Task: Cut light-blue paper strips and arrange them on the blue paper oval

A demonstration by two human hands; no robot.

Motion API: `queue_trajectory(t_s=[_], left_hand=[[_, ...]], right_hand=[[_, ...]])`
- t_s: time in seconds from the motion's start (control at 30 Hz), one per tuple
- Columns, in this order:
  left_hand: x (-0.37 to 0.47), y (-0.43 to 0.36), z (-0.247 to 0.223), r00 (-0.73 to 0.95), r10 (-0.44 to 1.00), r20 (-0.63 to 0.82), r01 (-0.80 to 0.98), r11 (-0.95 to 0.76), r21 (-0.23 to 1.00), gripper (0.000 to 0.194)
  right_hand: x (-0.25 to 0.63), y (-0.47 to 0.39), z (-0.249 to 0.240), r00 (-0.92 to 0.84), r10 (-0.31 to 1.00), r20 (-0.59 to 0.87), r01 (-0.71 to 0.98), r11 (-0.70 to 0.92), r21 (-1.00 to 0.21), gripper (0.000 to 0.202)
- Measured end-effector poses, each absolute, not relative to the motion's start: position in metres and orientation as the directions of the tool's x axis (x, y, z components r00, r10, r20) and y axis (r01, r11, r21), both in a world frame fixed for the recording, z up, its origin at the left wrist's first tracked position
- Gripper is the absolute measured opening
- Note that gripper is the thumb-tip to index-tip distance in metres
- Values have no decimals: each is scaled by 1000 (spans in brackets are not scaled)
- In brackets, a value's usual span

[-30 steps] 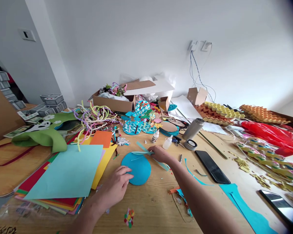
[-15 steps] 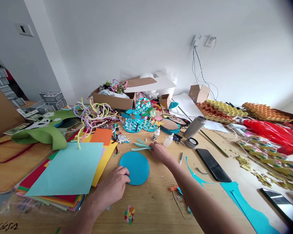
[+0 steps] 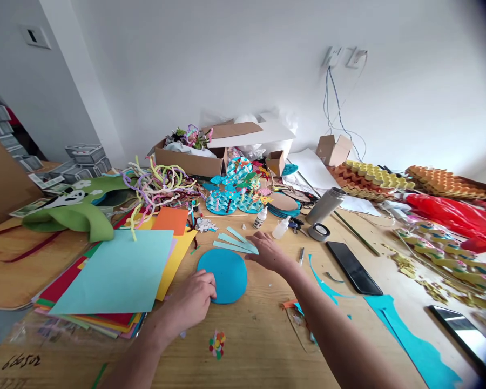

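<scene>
A round blue paper disc (image 3: pixel 225 276) lies on the wooden table. My left hand (image 3: pixel 200 294) grips its left edge, with the fingers curled and the thumb hidden. Just beyond the disc, several pale aqua paper strips (image 3: pixel 230 244) are fanned out, their right ends close together. My right hand (image 3: pixel 267 251) is at those right ends, fingers stretched out and apart, touching or just over them. A white glue bottle (image 3: pixel 260 218) and a second small squeeze bottle (image 3: pixel 281 228) stand behind my right hand.
Coloured paper sheets (image 3: pixel 117 275) are stacked at left, beside tangled pipe cleaners (image 3: pixel 162 186). Decorated blue pieces (image 3: pixel 237 189) lie at the back. A metal flask (image 3: pixel 326 205), a black phone (image 3: pixel 354 267) and blue scraps (image 3: pixel 409 335) are to the right. Small coloured paper dots (image 3: pixel 217 344) lie in front.
My right hand has let go of the bunched strips and its fingers have spread. The strips now lie flatter and more fanned on the table. My left hand stays on the disc.
</scene>
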State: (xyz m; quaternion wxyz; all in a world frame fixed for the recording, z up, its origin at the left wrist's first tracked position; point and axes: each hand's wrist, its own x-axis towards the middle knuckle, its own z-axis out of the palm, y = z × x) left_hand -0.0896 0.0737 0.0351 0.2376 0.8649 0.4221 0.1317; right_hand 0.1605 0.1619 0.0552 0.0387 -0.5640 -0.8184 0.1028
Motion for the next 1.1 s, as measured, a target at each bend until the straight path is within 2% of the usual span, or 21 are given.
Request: queue_trajectory(t_s=[0.17, 0.23, 0.3, 0.37, 0.53, 0.73, 0.83, 0.9, 1.1], left_hand=[[-90, 74, 37, 616, 788, 19, 670, -535, 515, 37], [-91, 75, 38, 626, 780, 22, 664, -548, 508, 37], [-90, 75, 38, 632, 774, 31, 657, -557, 508, 37], [-90, 75, 37, 629, 776, 43, 652, -557, 514, 36], [-91, 76, 33, 615, 785, 79, 639, -554, 533, 38], [-89, 76, 35, 611, 790, 49, 664, -546, 511, 37], [-89, 76, 35, 609, 792, 44, 664, -539, 518, 36], [-90, 77, 34, 606, 794, 50, 658, -535, 530, 36], [-89, 76, 34, 608, 793, 26, 668, -529, 524, 36]], right_hand=[[154, 113, 70, -333, 941, 60, 889, 335, -311, 37], [146, 84, 72, -362, 923, 129, 798, 379, -469, 29], [135, 52, 71, -420, 903, 95, 719, 395, -573, 25], [123, 23, 67, -464, 883, 69, 680, 404, -612, 25], [101, -28, 41, -454, 887, 89, 674, 407, -616, 40], [82, -57, -3, -500, 842, 202, 705, 532, -470, 78], [76, -59, -11, -518, 813, 265, 685, 580, -441, 87], [78, -58, -8, -490, 815, 311, 685, 580, -441, 84], [114, -58, 16, -307, 879, 364, 725, 464, -509, 53]])
